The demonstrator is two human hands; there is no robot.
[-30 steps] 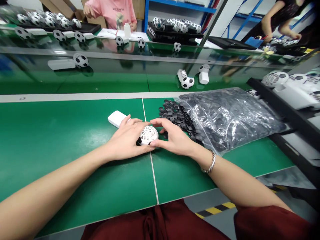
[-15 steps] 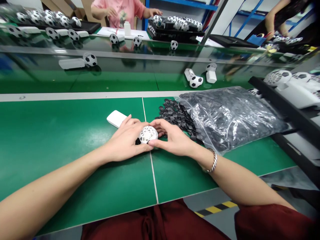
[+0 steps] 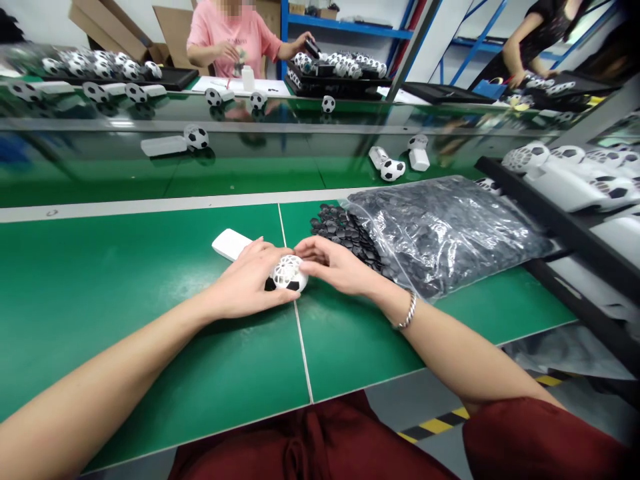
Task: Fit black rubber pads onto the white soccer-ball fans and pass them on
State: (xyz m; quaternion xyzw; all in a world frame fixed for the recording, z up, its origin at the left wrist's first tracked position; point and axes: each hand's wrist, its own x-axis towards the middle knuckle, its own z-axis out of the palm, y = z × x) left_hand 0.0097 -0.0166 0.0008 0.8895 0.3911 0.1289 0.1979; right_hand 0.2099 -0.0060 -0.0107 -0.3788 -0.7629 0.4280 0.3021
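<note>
My left hand point(image 3: 249, 280) is closed round a white soccer-ball-shaped piece point(image 3: 289, 270) low over the green table. Its upper side is an open white lattice, and black patches show on the near side. A white flat handle point(image 3: 231, 245) sticks out beyond the left fingers; its join to the ball is hidden. At the ball's right edge is my right hand point(image 3: 333, 265), its thumb tip touching the lattice and its fingers curled in. Whatever those fingers pinch is too small or hidden to make out. Just behind the right hand lies a heap of small black patches point(image 3: 345, 230).
A clear plastic bag point(image 3: 450, 233) of black patches lies to the right, beside a black tray point(image 3: 555, 200) of white ball-headed pieces. Past the white edge strip, finished-looking soccer-ball pieces point(image 3: 393, 169) rest on a green surface. Two people point(image 3: 235, 40) work across from me.
The ball has turned, so black patches now show on its near side. My right hand has loosened from the ball's side, its thumb moving up to the lattice. The view has shifted slightly.
</note>
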